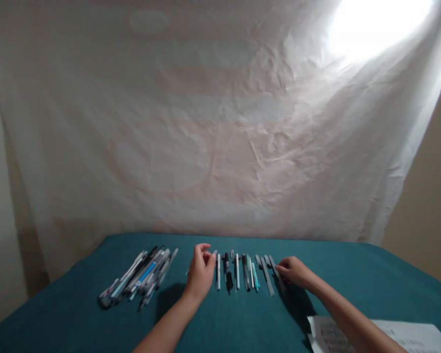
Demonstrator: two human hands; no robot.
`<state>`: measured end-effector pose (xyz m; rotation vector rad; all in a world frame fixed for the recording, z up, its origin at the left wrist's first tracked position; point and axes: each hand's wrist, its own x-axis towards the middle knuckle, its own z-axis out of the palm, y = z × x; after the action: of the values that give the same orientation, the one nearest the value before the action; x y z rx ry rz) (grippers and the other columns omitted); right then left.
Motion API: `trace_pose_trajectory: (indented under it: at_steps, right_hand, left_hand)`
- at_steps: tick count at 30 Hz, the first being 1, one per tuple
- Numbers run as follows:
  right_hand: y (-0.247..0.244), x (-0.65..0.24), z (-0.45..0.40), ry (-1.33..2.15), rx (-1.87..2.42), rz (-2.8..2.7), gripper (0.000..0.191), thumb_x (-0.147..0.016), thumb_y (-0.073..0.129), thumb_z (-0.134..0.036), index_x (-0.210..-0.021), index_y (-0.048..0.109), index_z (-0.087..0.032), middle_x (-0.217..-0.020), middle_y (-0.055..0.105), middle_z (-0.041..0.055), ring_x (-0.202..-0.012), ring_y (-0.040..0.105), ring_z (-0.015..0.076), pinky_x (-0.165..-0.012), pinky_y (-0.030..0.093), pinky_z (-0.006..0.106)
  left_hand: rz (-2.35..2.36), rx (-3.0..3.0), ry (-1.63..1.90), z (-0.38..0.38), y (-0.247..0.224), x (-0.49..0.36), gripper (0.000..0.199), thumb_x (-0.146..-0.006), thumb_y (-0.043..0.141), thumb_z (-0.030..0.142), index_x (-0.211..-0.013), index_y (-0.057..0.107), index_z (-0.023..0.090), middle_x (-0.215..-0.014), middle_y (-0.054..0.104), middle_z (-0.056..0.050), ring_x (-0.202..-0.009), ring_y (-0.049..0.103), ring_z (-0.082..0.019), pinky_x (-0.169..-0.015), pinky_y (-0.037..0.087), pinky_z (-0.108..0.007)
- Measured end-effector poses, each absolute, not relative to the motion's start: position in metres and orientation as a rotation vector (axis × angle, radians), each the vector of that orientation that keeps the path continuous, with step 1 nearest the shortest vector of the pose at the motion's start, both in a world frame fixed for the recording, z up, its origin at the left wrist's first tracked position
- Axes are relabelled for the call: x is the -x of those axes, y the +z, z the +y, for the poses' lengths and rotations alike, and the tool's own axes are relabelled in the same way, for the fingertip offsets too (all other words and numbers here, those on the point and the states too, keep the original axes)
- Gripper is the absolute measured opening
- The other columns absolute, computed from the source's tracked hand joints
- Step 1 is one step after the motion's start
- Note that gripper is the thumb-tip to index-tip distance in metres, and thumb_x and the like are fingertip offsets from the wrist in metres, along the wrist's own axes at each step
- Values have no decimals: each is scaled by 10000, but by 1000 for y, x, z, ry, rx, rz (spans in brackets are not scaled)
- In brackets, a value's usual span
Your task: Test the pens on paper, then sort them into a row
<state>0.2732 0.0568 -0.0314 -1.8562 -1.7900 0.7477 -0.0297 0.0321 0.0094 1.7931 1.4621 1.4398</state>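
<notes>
My left hand (201,272) is at the left end of a row of pens, its fingers loosely curved and the thumb apart from the index finger. Its fingertips are close to the top of a white pen (218,274). A thin light tip (187,272) shows just left of this hand; the rest of it is hidden. At the row's right end, my right hand (293,271) has its fingers closed on the upper part of a grey, clear-looking pen (280,283). Between my hands lie a black pen (228,274), a light-blue pen (256,278) and several others, roughly parallel.
A loose pile of pens (143,274) lies on the left of the green tablecloth (220,323). Printed white paper (407,333) rests at the front right, partly under my right forearm. Behind the table hangs a pale, wrinkled cloth (206,147).
</notes>
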Motion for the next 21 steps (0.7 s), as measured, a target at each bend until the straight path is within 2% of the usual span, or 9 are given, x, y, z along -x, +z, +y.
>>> trace_pose_trajectory:
  at_steps: [2,5,8,11,15,21]
  right_hand:
    - [-30,-274,53,759,1822,-1826,269,-739,506,-350,-653,612,-118,-536,598,17,-459,520,93,-442,360,166]
    - [-25,-275,46,785,1784,-1869,309,-746,482,-383,-634,603,-122,-526,582,14,-447,494,94,-439,347,175]
    - [-17,-275,35,721,1736,-1961,365,-771,427,-416,-629,595,-126,-535,578,21,-458,478,101,-445,331,188]
    - [-8,-272,14,612,1692,-2085,387,-790,394,-430,-634,592,-135,-559,591,33,-491,485,114,-473,326,201]
    - [1,-263,-22,697,1690,-2144,440,-802,360,-485,-603,576,-158,-571,613,42,-491,501,123,-463,319,202]
    - [10,-255,-63,758,1749,-2149,508,-813,298,-538,-600,582,-174,-579,634,56,-497,539,141,-479,335,211]
  left_hand:
    - [1848,-2058,1127,46,15,58,268,-818,376,235,-1081,365,185,-806,533,-2,-741,550,-121,-702,413,-237]
    - [2065,-2129,892,56,18,99,207,-718,505,133,-919,490,179,-897,540,-44,-840,539,-159,-765,387,-267]
    - [2223,-2155,711,58,12,124,134,-699,517,101,-818,539,157,-902,546,-84,-884,528,-202,-793,370,-302]
    - [2338,-2196,580,59,2,131,180,-740,464,98,-892,552,131,-960,537,-128,-933,512,-228,-809,362,-325]
    - [2454,-2240,456,61,-7,129,279,-788,368,81,-1012,532,108,-1032,513,-160,-971,495,-239,-812,368,-335]
    - [2536,-2302,342,61,-8,125,349,-828,254,54,-1042,525,107,-1014,524,-162,-947,514,-217,-792,387,-316]
